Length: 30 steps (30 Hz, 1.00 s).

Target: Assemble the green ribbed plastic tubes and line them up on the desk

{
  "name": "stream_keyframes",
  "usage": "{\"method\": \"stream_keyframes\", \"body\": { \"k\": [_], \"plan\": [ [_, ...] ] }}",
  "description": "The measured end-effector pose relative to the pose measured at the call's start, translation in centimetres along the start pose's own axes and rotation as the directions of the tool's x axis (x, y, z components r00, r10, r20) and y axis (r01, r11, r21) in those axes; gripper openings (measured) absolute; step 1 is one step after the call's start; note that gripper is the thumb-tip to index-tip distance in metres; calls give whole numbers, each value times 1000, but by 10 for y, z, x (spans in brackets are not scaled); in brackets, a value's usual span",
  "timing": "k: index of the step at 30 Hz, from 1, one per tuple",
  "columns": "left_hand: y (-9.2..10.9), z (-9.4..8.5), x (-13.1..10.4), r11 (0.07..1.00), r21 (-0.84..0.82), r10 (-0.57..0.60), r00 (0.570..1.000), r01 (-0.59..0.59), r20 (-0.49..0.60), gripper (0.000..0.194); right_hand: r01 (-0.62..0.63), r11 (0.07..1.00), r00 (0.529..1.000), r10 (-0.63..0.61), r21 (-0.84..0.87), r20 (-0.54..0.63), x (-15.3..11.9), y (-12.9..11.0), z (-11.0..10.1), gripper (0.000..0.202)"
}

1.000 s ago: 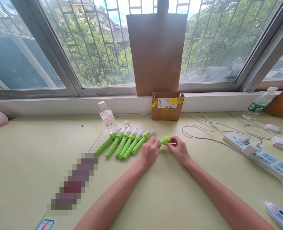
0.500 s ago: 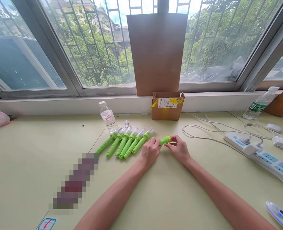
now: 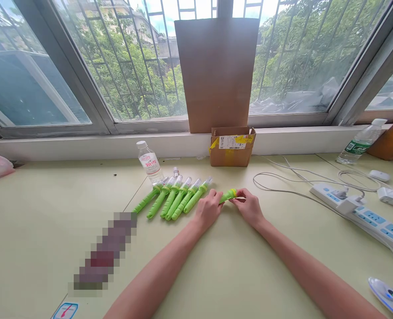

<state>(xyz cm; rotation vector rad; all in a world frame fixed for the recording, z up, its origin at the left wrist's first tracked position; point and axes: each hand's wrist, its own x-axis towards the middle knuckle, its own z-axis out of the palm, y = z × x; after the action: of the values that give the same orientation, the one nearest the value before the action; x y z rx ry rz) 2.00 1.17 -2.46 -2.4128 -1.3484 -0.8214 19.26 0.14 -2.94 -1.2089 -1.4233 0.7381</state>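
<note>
My left hand (image 3: 210, 208) is closed around a green plastic tube (image 3: 228, 195), which slants up to the right. Its yellow-ringed end shows between my hands; the lower part is hidden in the left palm. At that yellow end my right hand (image 3: 248, 207) pinches with thumb and fingers, and any small part between them is too hidden to make out. Left of my hands lies a fanned row of several similar green tubes (image 3: 176, 199) with clear caps pointing away. No clear cap shows on the held one.
A water bottle (image 3: 149, 163) stands behind the row. A small cardboard box (image 3: 231, 155) sits against the sill, with a cardboard sheet (image 3: 218, 75) upright behind. Cables and a power strip (image 3: 363, 217) lie on the right, near another bottle (image 3: 361, 142). A blurred patch (image 3: 105, 252) covers something at left.
The tube has shifted very slightly in my hands, and a little more of its green body shows. Both hands stay in nearly the same place.
</note>
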Motion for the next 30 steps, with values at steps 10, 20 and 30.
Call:
{"method": "stream_keyframes", "body": {
  "k": [10,20,30],
  "plan": [
    [1,1,0,997,47,63,995,-60,-81,10,70,997,997,-71,-46,-33,2,-2,1,40],
    [2,2,0,998,28,61,996,-59,-67,14,114,990,992,-118,-86,-39,1,-4,1,34],
    [-2,-1,2,999,4,41,996,-40,-84,6,43,995,999,-44,-86,-18,-1,2,2,37]
  ]
}}
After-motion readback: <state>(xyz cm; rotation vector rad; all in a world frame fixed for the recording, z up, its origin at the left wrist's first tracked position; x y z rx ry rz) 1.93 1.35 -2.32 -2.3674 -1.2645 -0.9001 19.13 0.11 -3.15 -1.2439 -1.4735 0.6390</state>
